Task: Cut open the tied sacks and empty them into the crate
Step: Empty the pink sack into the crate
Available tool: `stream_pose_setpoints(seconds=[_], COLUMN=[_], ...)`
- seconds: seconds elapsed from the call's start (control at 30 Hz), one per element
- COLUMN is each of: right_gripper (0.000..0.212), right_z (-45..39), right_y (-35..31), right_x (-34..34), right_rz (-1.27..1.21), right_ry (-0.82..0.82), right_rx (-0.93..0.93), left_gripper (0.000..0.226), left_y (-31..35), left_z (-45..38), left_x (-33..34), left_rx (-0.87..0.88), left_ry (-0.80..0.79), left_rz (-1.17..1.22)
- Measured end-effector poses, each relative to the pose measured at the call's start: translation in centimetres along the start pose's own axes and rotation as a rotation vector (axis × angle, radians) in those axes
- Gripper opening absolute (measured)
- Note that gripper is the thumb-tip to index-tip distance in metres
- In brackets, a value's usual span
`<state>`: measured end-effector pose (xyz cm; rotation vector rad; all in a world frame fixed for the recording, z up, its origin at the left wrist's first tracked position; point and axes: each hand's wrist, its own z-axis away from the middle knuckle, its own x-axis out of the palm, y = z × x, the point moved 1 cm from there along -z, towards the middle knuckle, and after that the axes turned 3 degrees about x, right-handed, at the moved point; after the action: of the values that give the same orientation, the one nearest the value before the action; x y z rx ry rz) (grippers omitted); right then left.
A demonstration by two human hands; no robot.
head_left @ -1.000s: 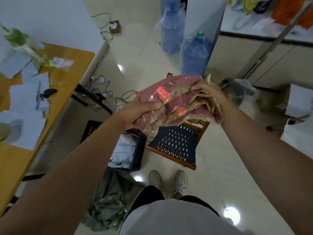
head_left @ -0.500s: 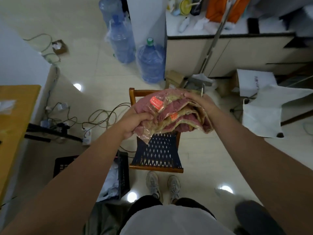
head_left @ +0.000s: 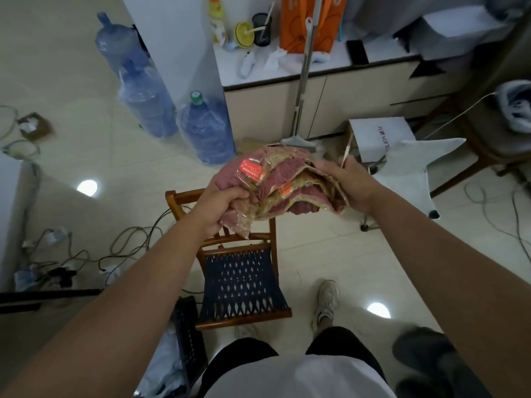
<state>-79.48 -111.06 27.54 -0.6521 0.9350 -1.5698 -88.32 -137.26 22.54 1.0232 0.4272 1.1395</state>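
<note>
A stack of sealed packets (head_left: 287,185) is being held above the chair (head_left: 244,285), gripped at its left end by the left hand (head_left: 221,209) and at its right end by the right hand (head_left: 355,183). The crate (head_left: 186,326), possibly part-filled, is lying left of the chair; emptying is still pending.

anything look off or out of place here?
Cables sprawl loose over the floor left of the chair. Both hands, left and right, grip the packets, held above the chair rather than over the black crate.
</note>
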Motion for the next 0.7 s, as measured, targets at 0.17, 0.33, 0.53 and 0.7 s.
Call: stream_pose_setpoints(seconds=[0.17, 0.33, 0.53, 0.7], right_gripper=[0.057, 0.038, 0.035, 0.081], right_z=[-6.0, -10.2, -14.4, -15.2], right_y=[0.9, 2.3, 3.7, 3.4], right_x=[-6.7, -14.4, -24.5, -28.6], right_rz=[0.459, 0.646, 0.087, -0.349], right_ry=[0.178, 0.294, 0.206, 0.076], right_rx=[-0.090, -0.118, 0.108, 0.276], left_gripper=[0.081, 0.084, 0.055, 0.023], left_y=[0.4, 1.3, 3.5, 5.1], left_z=[-4.5, -9.3, -14.7, -17.2], left_x=[5.0, 15.3, 26.4, 30.4], left_rx=[-0.014, -0.046, -0.138, -0.292], left_ry=[0.076, 0.053, -0.040, -0.119], left_rz=[-0.035, 0.010, 0.082, 0.151])
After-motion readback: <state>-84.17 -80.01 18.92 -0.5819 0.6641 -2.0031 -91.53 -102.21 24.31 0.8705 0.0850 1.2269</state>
